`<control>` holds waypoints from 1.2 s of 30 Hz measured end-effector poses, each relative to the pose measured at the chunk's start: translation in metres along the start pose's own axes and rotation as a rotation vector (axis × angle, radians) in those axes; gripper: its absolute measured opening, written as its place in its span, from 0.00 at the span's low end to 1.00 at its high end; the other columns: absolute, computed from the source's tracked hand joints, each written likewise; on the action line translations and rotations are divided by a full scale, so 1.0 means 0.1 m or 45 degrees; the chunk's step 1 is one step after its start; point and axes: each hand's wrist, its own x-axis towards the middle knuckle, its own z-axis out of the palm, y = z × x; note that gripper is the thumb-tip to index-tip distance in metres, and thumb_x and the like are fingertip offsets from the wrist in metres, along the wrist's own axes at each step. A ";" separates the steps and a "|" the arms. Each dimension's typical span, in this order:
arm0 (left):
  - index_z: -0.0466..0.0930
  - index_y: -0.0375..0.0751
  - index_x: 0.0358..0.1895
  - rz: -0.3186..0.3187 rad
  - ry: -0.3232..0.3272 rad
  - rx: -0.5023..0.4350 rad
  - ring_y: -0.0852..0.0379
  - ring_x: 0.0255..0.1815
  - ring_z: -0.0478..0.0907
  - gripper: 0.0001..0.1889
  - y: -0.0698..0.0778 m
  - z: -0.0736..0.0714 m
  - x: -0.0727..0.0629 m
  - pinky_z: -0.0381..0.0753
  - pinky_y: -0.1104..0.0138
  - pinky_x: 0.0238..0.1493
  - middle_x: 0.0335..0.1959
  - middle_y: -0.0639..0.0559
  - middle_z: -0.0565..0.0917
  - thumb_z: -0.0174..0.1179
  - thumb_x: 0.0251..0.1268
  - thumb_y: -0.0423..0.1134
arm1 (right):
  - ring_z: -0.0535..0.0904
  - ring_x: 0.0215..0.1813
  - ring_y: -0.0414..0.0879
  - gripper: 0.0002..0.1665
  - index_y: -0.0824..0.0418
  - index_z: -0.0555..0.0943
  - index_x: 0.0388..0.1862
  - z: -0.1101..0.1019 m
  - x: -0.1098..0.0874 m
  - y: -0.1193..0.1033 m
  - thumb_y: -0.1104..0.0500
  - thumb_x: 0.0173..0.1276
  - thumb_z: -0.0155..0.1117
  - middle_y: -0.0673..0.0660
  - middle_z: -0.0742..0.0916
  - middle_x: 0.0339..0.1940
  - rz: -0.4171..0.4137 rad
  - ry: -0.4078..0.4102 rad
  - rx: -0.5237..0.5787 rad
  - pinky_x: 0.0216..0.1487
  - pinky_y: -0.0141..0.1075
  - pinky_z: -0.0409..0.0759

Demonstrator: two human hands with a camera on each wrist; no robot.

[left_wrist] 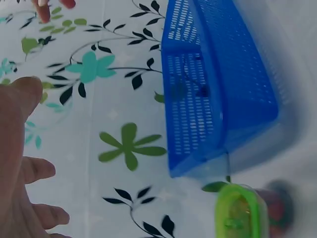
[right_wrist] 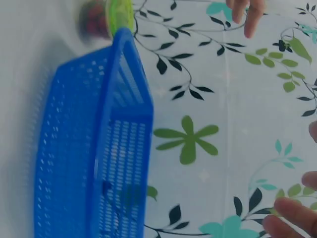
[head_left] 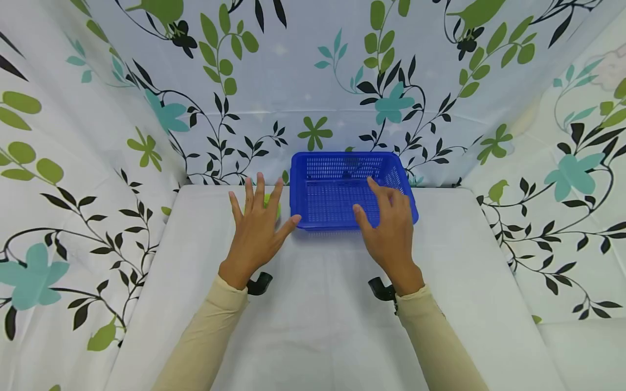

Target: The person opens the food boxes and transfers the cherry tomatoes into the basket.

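Observation:
A blue plastic basket (head_left: 327,201) with slotted walls stands at the far side of the table. My left hand (head_left: 256,233) hovers left of it with fingers spread and holds nothing. Behind those fingers, mostly hidden in the head view, is a small container with a bright green lid (left_wrist: 235,213); its see-through side (right_wrist: 94,19) shows something red inside. My right hand (head_left: 391,233) is held over the basket's near right part, fingers loosely bent, nothing in its grasp. In the left wrist view the basket (left_wrist: 242,74) looks bare inside where its interior shows.
A white cloth covers the table (head_left: 323,326). Behind it and along both sides hangs a curtain (head_left: 293,70) printed with leaves and flowers. Black wrist mounts (head_left: 260,283) stick out at the inner side of each wrist, below the light sleeves (head_left: 205,331).

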 end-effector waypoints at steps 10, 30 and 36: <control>0.58 0.50 0.85 -0.153 0.095 -0.354 0.29 0.86 0.52 0.45 -0.61 0.21 -0.07 0.45 0.28 0.79 0.87 0.34 0.55 0.69 0.70 0.57 | 0.83 0.50 0.56 0.30 0.56 0.79 0.74 0.41 -0.20 -0.12 0.54 0.75 0.71 0.62 0.89 0.49 0.004 0.053 0.286 0.50 0.49 0.84; 0.53 0.57 0.87 -0.415 -0.119 -1.128 0.36 0.88 0.51 0.42 -1.48 0.61 -0.18 0.50 0.35 0.85 0.89 0.46 0.55 0.65 0.77 0.38 | 0.85 0.40 0.45 0.22 0.54 0.84 0.68 1.11 -0.54 -0.48 0.57 0.77 0.69 0.53 0.90 0.42 0.177 -0.148 0.605 0.42 0.46 0.88; 0.54 0.54 0.87 -0.551 -0.133 -1.340 0.40 0.89 0.51 0.41 -1.68 0.80 -0.20 0.52 0.40 0.87 0.89 0.51 0.54 0.62 0.78 0.32 | 0.86 0.39 0.44 0.21 0.53 0.84 0.67 1.27 -0.61 -0.59 0.57 0.77 0.69 0.54 0.91 0.43 0.244 -0.231 0.660 0.41 0.35 0.86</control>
